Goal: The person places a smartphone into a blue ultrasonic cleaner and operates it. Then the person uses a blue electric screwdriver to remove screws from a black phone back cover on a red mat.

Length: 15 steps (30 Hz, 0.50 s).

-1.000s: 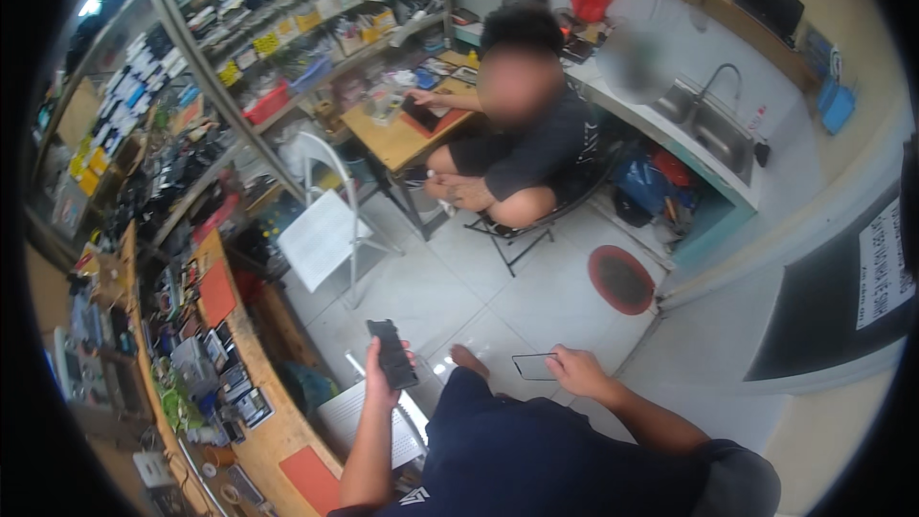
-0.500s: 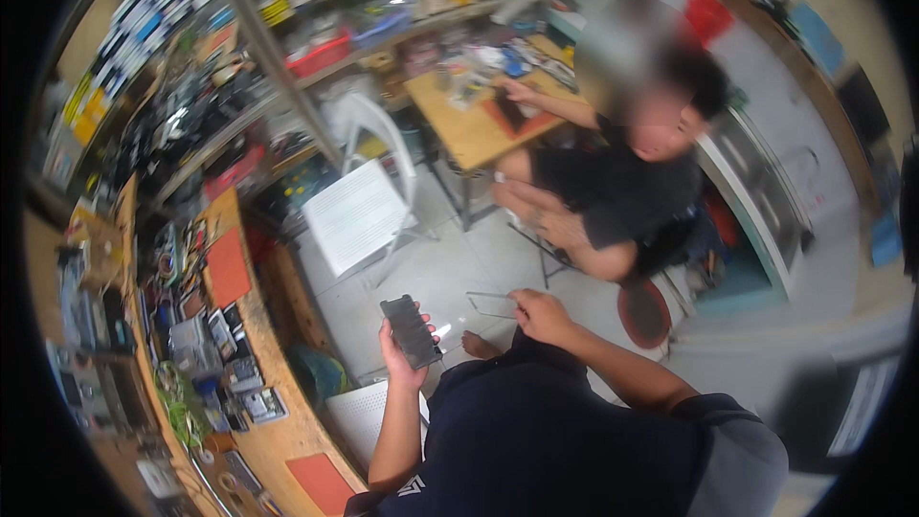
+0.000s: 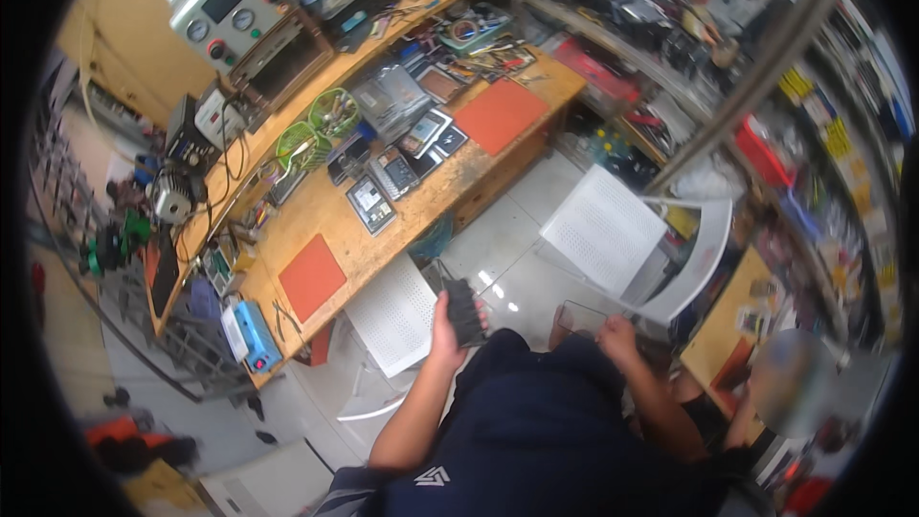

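Observation:
My left hand [image 3: 444,333] is wrapped round a dark phone [image 3: 467,312], fingertips showing along its right edge. To the right, my right hand [image 3: 617,337] is closed on one corner of a thin rectangular frame [image 3: 565,304], and the floor shows through its middle. Whether clear glass fills that frame I cannot tell. Both hands are in front of my body, apart from each other. Ahead of them stands a wooden workbench [image 3: 421,226] with opened phones and tablets [image 3: 371,206] lying on it.
Two orange mats [image 3: 312,278] [image 3: 500,116] lie on the bench. One white chair [image 3: 394,311] is tucked at it, another white chair [image 3: 605,230] stands right. A gauge machine [image 3: 225,14] is on the upper shelf, a blue device [image 3: 252,335] at the left end. Another person [image 3: 790,383] sits lower right.
My view has swung left, from the seated person and the far table to the workbench. The phone and the thin frame stay in my hands; the phone now looks more tilted.

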Tool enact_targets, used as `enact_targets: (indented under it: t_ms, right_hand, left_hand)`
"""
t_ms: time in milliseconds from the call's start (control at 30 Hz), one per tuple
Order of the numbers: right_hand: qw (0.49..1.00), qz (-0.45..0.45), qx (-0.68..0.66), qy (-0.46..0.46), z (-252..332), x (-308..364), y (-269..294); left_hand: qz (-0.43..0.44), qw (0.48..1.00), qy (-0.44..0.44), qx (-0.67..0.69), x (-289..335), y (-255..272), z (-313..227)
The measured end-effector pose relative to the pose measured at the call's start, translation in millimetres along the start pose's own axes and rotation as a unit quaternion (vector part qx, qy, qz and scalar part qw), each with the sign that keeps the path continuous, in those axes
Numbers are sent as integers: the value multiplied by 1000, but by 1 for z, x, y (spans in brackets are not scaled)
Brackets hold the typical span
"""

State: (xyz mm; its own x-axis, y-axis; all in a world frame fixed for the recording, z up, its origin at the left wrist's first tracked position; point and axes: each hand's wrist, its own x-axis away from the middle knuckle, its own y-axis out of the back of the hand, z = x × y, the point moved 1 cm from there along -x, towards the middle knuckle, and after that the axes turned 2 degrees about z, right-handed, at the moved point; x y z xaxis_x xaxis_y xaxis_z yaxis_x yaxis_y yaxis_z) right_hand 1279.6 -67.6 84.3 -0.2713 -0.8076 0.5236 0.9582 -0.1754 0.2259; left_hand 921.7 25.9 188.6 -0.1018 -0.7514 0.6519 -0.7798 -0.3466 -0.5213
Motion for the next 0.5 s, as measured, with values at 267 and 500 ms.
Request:
enact_targets:
  t_ms: [267, 500]
  right_hand:
    - [967, 55, 226, -107, -9, -185, -74]
    - [980, 158, 111, -45, 27, -265, -291]
  left_hand:
    - [-221, 957, -47, 182, 35, 55, 16]
    - [-262, 944, -55, 191, -2, 58, -2]
